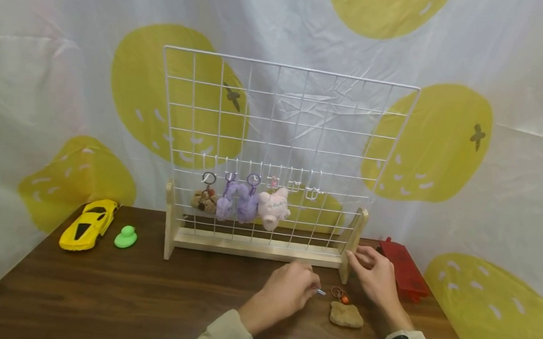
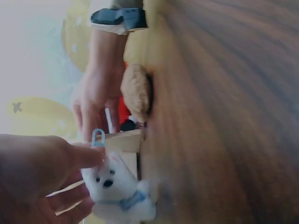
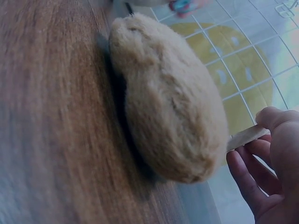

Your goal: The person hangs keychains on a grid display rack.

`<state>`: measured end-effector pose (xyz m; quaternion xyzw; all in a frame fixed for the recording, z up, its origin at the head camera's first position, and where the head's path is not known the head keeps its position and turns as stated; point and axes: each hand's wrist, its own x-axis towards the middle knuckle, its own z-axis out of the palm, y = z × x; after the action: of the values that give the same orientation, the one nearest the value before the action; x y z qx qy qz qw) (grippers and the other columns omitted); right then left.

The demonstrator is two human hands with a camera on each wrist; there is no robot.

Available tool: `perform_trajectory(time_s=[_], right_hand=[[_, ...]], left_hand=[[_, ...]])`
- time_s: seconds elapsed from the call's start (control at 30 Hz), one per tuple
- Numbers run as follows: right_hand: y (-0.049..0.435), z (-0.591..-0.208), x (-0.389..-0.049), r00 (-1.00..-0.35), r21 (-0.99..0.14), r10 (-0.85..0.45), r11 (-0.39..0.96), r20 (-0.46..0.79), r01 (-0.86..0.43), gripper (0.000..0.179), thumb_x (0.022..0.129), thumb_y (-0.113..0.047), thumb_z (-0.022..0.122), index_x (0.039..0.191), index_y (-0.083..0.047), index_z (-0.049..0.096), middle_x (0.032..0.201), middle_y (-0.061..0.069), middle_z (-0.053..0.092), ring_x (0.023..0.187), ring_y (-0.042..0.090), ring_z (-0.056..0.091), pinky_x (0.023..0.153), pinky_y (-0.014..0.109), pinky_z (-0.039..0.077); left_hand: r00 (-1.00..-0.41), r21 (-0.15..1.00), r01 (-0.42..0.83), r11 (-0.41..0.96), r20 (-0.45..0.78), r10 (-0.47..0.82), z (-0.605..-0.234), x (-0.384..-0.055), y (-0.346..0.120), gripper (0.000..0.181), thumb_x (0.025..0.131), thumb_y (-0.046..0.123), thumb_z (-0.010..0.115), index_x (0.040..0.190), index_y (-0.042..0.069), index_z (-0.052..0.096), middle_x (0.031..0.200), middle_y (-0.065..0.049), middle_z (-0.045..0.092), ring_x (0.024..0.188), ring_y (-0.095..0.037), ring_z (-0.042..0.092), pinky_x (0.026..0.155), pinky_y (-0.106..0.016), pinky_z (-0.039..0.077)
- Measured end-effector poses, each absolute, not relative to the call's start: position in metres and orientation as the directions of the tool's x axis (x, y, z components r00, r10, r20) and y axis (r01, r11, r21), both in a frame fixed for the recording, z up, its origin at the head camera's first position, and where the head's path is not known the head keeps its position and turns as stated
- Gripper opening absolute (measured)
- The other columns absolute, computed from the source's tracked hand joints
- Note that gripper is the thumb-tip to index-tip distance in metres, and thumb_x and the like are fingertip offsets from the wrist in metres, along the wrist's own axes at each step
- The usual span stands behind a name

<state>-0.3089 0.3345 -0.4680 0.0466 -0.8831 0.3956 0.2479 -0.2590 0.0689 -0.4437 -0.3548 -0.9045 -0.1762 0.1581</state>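
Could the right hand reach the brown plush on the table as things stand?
Probably yes: the right hand is near the brown plush, with nothing between them, though it holds the wooden post.

In the head view, the left hand (image 1: 287, 290) hides its white plush animal (image 2: 117, 189), all but the blue clasp (image 1: 321, 292). Beyond it, lettering on the pink plush keychain (image 1: 274, 207) is too small to read. The right hand (image 1: 377, 276) partly covers the red object (image 1: 406, 270).

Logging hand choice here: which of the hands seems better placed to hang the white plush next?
Probably the left hand: it holds the white plush, blue clip exposed, while the right hand grips the wooden side support.
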Motion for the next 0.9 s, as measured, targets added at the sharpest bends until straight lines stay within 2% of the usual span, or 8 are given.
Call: perform_trajectory(time_s=[0.2,0.43,0.63,0.9], right_hand=[[0.334,-0.468,-0.307,-0.875,-0.672,0.120,0.691,0.470,-0.266,0.032,0.100,-0.033,0.080,0.119,-0.007,0.079,0.111,0.011,0.083,0.098,-0.009,0.069,0.079,0.000,0.047],[0.333,-0.468,-0.307,-0.876,-0.668,0.121,0.698,0.466,-0.259,0.033,0.101,-0.033,0.080,0.121,-0.007,0.079,0.111,0.011,0.083,0.102,-0.003,0.071,0.080,0.000,0.047],[0.333,-0.469,-0.308,-0.876,-0.673,0.114,0.689,0.469,-0.270,0.032,0.101,-0.033,0.079,0.120,-0.007,0.079,0.111,0.011,0.084,0.098,-0.008,0.070,0.079,0.000,0.048],[0.333,-0.468,-0.309,-0.876,-0.671,0.110,0.689,0.469,-0.273,0.031,0.101,-0.032,0.079,0.120,-0.007,0.079,0.111,0.011,0.083,0.095,-0.010,0.069,0.077,0.000,0.049]], left_hand=[[-0.716,0.414,0.694,0.589,0.490,0.498,-0.431,-0.262,0.065,0.005,0.097,0.016,0.082,0.101,0.017,0.084,0.096,0.007,0.081,0.083,0.001,0.069,0.074,-0.012,0.056],[-0.693,0.497,0.714,0.493,0.598,0.402,-0.415,-0.265,0.057,0.010,0.099,0.015,0.080,0.108,0.013,0.083,0.103,0.002,0.084,0.089,-0.001,0.075,0.082,-0.011,0.058],[-0.708,0.534,0.696,0.479,0.621,0.337,-0.404,-0.268,0.049,0.013,0.102,0.017,0.077,0.113,0.012,0.083,0.106,0.000,0.085,0.100,-0.010,0.080,0.092,-0.022,0.063],[-0.726,0.611,0.681,0.404,0.638,0.258,-0.396,-0.275,0.040,0.012,0.101,0.016,0.078,0.111,0.012,0.083,0.105,-0.001,0.085,0.101,-0.013,0.081,0.096,-0.033,0.065]])
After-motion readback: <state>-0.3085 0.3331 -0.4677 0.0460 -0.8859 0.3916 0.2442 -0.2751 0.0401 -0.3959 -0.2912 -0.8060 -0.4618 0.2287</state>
